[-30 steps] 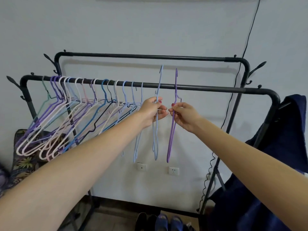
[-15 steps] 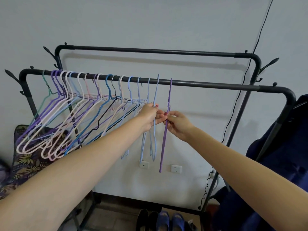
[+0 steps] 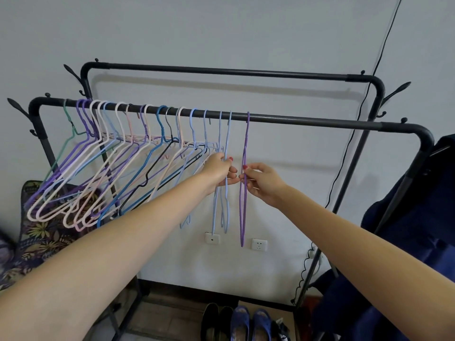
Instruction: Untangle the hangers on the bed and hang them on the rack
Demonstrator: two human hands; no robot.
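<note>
Left: a row of coloured hangers (image 3: 118, 168) hangs in a bunch on the front rail (image 3: 307, 120) of the black rack (image 3: 379, 94), slanting toward the viewer, above a floral cushion (image 3: 41, 232). Centre: the left hand (image 3: 220, 172) grips the light-blue hanger (image 3: 226, 193), fingers curled round its wires; its hook sits over the rail, last in the bunch. Just beside it, the purple hanger (image 3: 243, 193) hangs edge-on with its hook also over the rail, set a little apart; the right hand (image 3: 261, 183) pinches its wire between thumb and fingertips. The two hands nearly touch. Right: a dark-blue garment (image 3: 418, 230) drapes over the rack's end; wall sockets (image 3: 259, 244) and shoes (image 3: 241, 323) lie below. The bed is out of view. Risks, as judged: thin wire hooks seat shallowly, so an uneven release could swing either hanger off the rail; pushing the purple hanger left could lock its frame into its neighbours, tangling them anew.
</note>
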